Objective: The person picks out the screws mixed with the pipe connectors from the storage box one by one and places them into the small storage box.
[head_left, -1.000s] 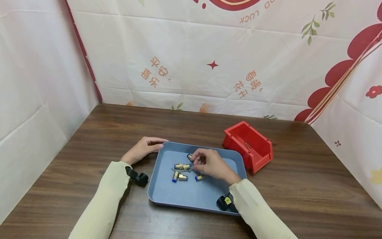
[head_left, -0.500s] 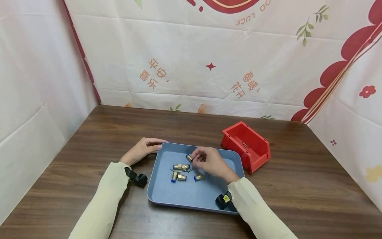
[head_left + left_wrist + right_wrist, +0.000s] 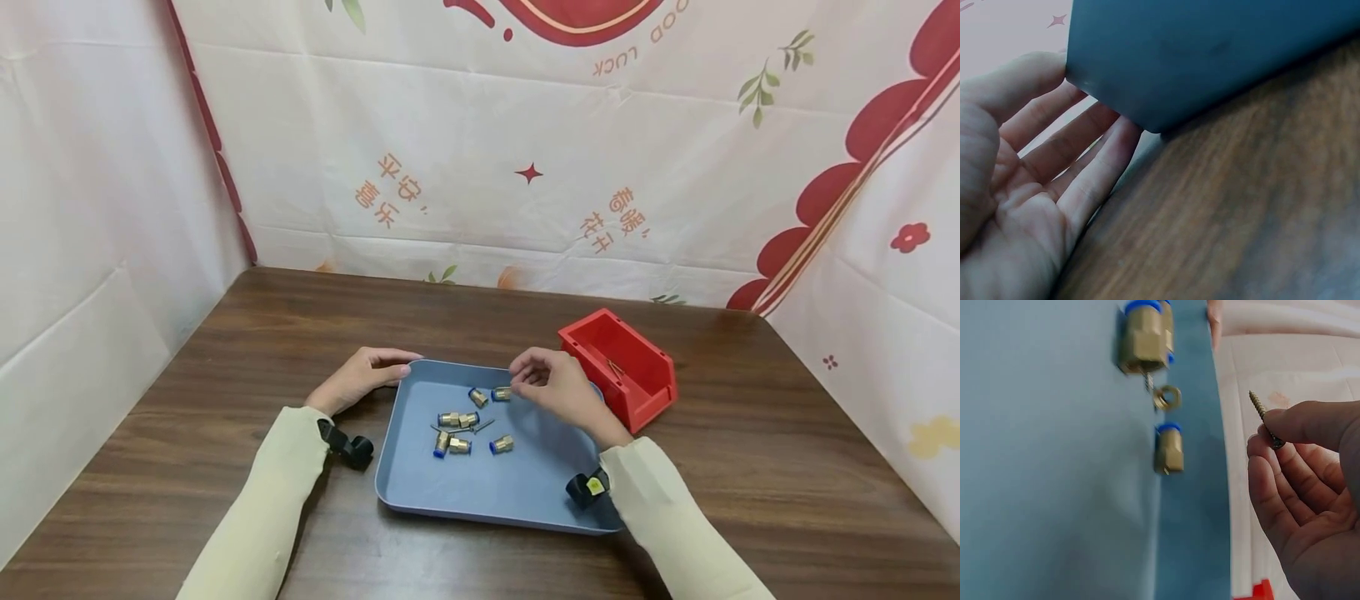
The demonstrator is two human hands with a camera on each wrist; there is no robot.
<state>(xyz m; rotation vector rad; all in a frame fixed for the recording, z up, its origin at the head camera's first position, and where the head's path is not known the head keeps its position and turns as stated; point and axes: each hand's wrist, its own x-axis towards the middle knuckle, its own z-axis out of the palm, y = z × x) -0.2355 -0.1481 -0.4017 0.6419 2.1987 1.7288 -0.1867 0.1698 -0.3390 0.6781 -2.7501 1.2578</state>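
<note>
In the right wrist view, my right hand (image 3: 1310,487) pinches a small brass-coloured screw (image 3: 1257,405) between thumb and fingertips, its threaded point sticking out. The head view has this right hand (image 3: 557,385) over the back right part of a blue-grey tray (image 3: 487,492). My left hand (image 3: 363,379) lies at the tray's back left corner. Up close, the left thumb (image 3: 1029,78) touches the rim, and the other fingers reach straight past the corner. Several brass push-in fittings with blue collars (image 3: 502,444) lie scattered in the tray. Among them are loose screws (image 3: 483,426).
A red open-front bin (image 3: 652,400) stands on the wooden table (image 3: 337,300), close against the tray's back right side. A few screws (image 3: 616,367) lie inside it. Patterned white cloth (image 3: 465,125) hangs behind the table and along both sides.
My right hand has lifted off the middle fittings and shifted right and back toward the red bin, with a screw in its pinch. The left hand stays at the tray corner.
</note>
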